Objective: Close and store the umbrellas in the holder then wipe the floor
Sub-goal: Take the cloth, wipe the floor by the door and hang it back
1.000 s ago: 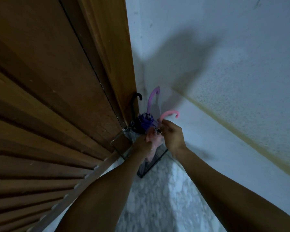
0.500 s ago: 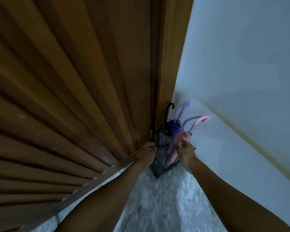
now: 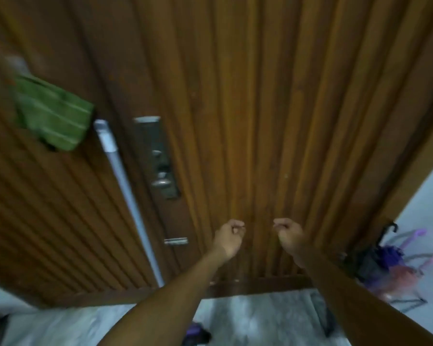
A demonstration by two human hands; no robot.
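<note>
Both hands hang before the wooden door (image 3: 235, 96), left hand (image 3: 228, 238) and right hand (image 3: 289, 235) fingers curled loosely together, holding nothing.

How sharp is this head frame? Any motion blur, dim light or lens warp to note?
Head view: dim and soft overall; motion smear is strongest on the green cloth at left and the umbrellas at right. The left hand and right hand are fairly clear. The wide lens fans the door grooves outward.
</note>
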